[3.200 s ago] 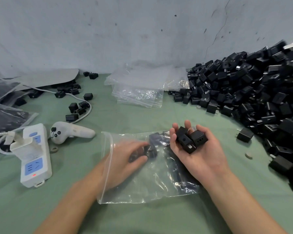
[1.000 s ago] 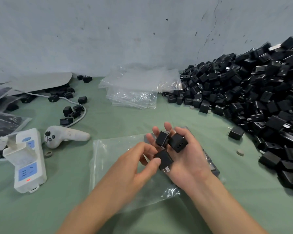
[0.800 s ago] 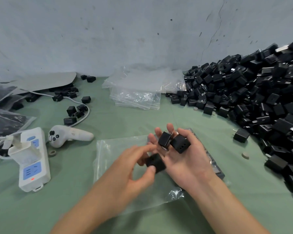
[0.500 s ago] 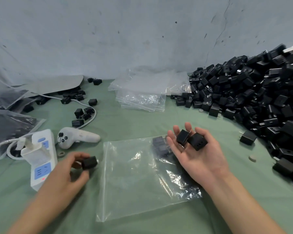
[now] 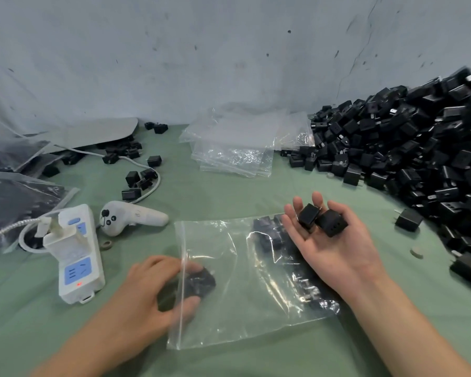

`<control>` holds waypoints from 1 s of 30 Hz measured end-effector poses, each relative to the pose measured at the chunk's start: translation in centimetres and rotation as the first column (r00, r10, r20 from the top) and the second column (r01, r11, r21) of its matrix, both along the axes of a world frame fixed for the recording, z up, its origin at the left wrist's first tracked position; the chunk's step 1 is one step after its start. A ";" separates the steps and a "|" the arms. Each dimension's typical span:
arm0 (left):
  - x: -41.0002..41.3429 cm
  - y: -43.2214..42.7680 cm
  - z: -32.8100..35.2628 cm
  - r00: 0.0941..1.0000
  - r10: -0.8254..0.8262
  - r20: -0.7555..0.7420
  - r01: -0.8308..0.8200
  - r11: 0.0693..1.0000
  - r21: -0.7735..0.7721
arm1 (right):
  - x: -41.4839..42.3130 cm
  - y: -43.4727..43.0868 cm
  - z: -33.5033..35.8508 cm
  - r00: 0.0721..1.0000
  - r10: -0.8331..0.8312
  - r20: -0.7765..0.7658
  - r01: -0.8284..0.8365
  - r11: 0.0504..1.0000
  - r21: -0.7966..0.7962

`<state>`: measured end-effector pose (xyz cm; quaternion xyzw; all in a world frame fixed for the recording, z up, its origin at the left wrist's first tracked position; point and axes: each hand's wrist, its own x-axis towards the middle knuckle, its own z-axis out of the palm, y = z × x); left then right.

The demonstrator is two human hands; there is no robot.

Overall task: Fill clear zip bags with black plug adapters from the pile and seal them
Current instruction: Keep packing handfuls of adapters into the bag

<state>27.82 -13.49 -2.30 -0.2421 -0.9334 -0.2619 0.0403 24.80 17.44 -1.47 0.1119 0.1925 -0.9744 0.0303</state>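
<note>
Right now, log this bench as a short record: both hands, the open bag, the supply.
left-hand grip: holds one adapter just inside the bag's mouth
right-hand grip: palm up, two adapters resting on it
zip bag: lying flat, unsealed, more adapters at its far end
pile: to the right
spare bags: stacked behind the zip bag

A white power strip (image 5: pixel 82 270) lies beside a white controller (image 5: pixel 131 217) on the green cloth (image 5: pixel 229 191).

Single head-worn wide-angle view, facing forward and down, close above the green table (image 5: pixel 229 197), wall (image 5: pixel 201 50) beyond
</note>
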 end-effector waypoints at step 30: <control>-4.8 9.5 -1.3 0.981 -0.192 -0.025 0.192 0.981 0.001 | -0.3 -0.1 -0.4 1.000 0.025 0.003 -0.025 1.000 0.001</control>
